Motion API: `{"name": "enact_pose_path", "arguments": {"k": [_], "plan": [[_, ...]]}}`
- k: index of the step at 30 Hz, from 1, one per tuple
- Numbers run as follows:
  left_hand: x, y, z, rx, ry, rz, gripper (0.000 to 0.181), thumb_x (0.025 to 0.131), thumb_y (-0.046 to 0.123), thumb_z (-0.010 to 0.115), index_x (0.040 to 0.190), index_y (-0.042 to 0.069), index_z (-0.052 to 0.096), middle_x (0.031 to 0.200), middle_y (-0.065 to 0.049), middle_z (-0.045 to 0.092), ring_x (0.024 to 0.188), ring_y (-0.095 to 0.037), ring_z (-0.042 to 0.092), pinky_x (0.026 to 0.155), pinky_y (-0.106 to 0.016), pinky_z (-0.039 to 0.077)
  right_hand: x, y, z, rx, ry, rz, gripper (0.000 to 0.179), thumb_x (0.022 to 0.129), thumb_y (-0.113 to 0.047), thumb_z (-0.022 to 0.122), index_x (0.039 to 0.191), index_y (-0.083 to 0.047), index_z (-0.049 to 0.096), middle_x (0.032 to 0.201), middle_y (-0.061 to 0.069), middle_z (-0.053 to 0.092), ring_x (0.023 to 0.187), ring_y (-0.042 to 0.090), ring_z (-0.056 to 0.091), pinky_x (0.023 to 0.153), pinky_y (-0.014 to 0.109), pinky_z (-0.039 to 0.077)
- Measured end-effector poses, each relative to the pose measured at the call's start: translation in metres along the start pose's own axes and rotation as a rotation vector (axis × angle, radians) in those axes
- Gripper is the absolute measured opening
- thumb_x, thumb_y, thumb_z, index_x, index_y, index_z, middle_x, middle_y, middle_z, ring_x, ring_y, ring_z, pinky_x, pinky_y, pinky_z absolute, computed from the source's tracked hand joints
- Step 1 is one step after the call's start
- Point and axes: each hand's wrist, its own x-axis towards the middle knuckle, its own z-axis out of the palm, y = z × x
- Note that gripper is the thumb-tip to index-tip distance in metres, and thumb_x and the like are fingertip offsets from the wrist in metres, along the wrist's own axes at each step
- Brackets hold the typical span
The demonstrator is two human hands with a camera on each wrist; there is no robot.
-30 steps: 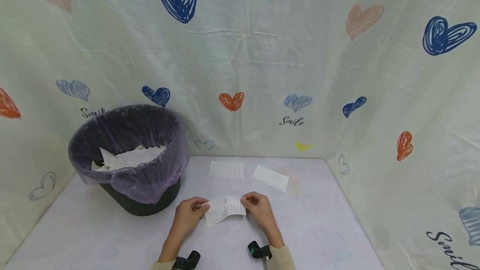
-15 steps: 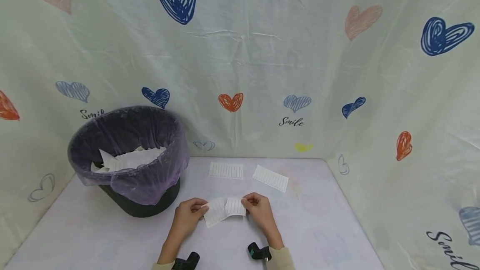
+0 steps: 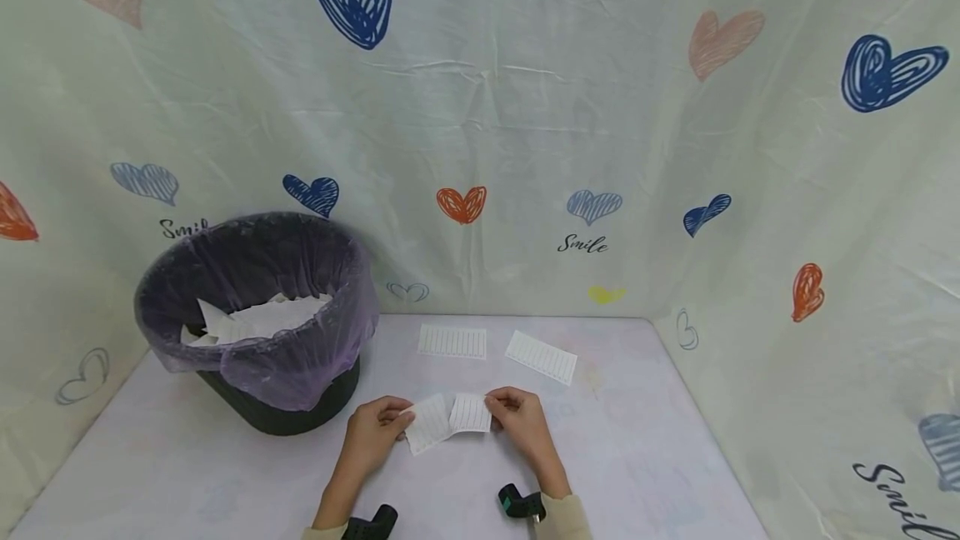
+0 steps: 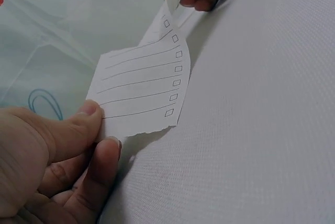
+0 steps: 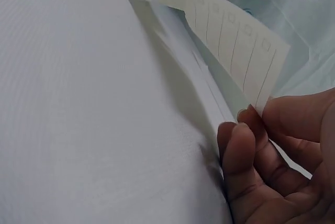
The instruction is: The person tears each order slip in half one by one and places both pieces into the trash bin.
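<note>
A lined paper slip with a column of small checkboxes (image 3: 427, 425) is stretched between both hands above the table. Its left end is pinched by my left hand (image 3: 372, 430), thumb on top in the left wrist view. At the other end, the thumb and fingers of my right hand (image 3: 522, 423) pinch a corner. A notch opens at the slip's far edge near the middle, and the paper twists there, its right part (image 5: 235, 38) angled away from the left part (image 4: 138, 85). The short end beside my left fingers has a ragged edge.
Two more lined slips lie farther back on the white table: one straight (image 3: 452, 342), one slanted (image 3: 542, 357). At the left stands a dark bin (image 3: 281, 421) with a purple liner (image 3: 322, 357), holding white paper pieces (image 3: 266, 317). A heart-printed curtain (image 3: 525, 132) hangs behind.
Both hands have moved very slightly apart, still pinching the slip. The notch in the middle of the slip looks a little wider. The bin and the other slips stay in place.
</note>
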Motion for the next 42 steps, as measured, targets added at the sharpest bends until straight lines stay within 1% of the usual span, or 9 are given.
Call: {"name": "enact_pose_path", "arguments": {"k": [3, 5, 10, 12, 25, 33, 39, 42], "plan": [[0.0009, -0.0007, 0.0004, -0.001, 0.002, 0.002, 0.015, 0.089, 0.004, 0.078, 0.103, 0.000, 0.076, 0.081, -0.005, 0.074, 0.061, -0.010, 0.066, 0.056, -0.022, 0.054, -0.0001, 0.0007, -0.0011, -0.013, 0.001, 0.001, 0.015, 0.095, -0.014, 0.074, 0.097, 0.001, 0.077, 0.083, 0.011, 0.073, 0.062, 0.007, 0.058, 0.055, 0.020, 0.048], [0.0013, -0.0008, 0.0002, -0.006, -0.001, -0.002, 0.015, 0.090, 0.004, 0.077, 0.103, 0.000, 0.075, 0.081, -0.005, 0.074, 0.062, -0.010, 0.066, 0.057, -0.022, 0.054, -0.0001, 0.0014, -0.0018, -0.033, -0.001, -0.014, 0.015, 0.095, -0.014, 0.074, 0.097, 0.001, 0.077, 0.081, 0.009, 0.072, 0.061, 0.007, 0.057, 0.053, 0.020, 0.047], [0.0013, 0.0004, -0.0009, -0.021, -0.009, -0.009, 0.014, 0.090, 0.003, 0.077, 0.103, -0.001, 0.075, 0.081, -0.006, 0.073, 0.063, -0.012, 0.066, 0.057, -0.022, 0.054, 0.0014, 0.0027, -0.0026, -0.070, 0.005, -0.030, 0.013, 0.095, -0.013, 0.073, 0.095, -0.001, 0.078, 0.074, 0.004, 0.069, 0.059, 0.007, 0.056, 0.052, 0.020, 0.046], [0.0013, 0.0011, -0.0010, -0.024, -0.009, -0.010, 0.014, 0.090, 0.003, 0.077, 0.103, -0.002, 0.075, 0.081, -0.006, 0.073, 0.064, -0.013, 0.066, 0.057, -0.022, 0.054, 0.0020, 0.0028, -0.0026, -0.073, 0.012, -0.019, 0.013, 0.095, -0.013, 0.073, 0.095, -0.001, 0.078, 0.073, 0.002, 0.068, 0.059, 0.007, 0.056, 0.052, 0.020, 0.046], [0.0007, 0.0025, -0.0024, -0.014, -0.003, -0.016, 0.014, 0.089, 0.003, 0.078, 0.102, -0.001, 0.075, 0.082, -0.006, 0.074, 0.064, -0.013, 0.066, 0.057, -0.022, 0.053, 0.0015, 0.0023, -0.0024, -0.058, 0.005, -0.025, 0.015, 0.096, -0.013, 0.073, 0.095, 0.001, 0.077, 0.075, 0.005, 0.070, 0.061, 0.007, 0.058, 0.055, 0.021, 0.048], [-0.0016, 0.0033, -0.0020, -0.029, -0.011, -0.047, 0.013, 0.090, 0.004, 0.077, 0.102, -0.001, 0.075, 0.081, -0.005, 0.073, 0.064, -0.014, 0.065, 0.057, -0.022, 0.051, 0.0004, 0.0054, -0.0035, -0.050, 0.007, 0.017, 0.015, 0.096, -0.014, 0.073, 0.096, 0.000, 0.077, 0.073, 0.005, 0.069, 0.063, 0.012, 0.060, 0.055, 0.022, 0.047], [0.0000, 0.0029, -0.0020, -0.027, -0.007, -0.037, 0.013, 0.090, 0.004, 0.078, 0.102, -0.001, 0.075, 0.082, -0.005, 0.074, 0.064, -0.014, 0.065, 0.057, -0.022, 0.052, 0.0008, 0.0057, -0.0029, -0.062, 0.026, 0.013, 0.015, 0.096, -0.014, 0.072, 0.096, 0.001, 0.077, 0.074, 0.004, 0.071, 0.061, 0.009, 0.060, 0.054, 0.022, 0.048], [-0.0005, 0.0013, -0.0021, -0.032, -0.007, -0.040, 0.014, 0.090, 0.004, 0.078, 0.102, -0.001, 0.075, 0.081, -0.005, 0.074, 0.064, -0.014, 0.065, 0.057, -0.022, 0.052, 0.0002, 0.0059, -0.0023, -0.054, 0.031, 0.036, 0.015, 0.095, -0.014, 0.072, 0.096, 0.001, 0.077, 0.073, 0.003, 0.070, 0.061, 0.009, 0.060, 0.055, 0.021, 0.048]]}}
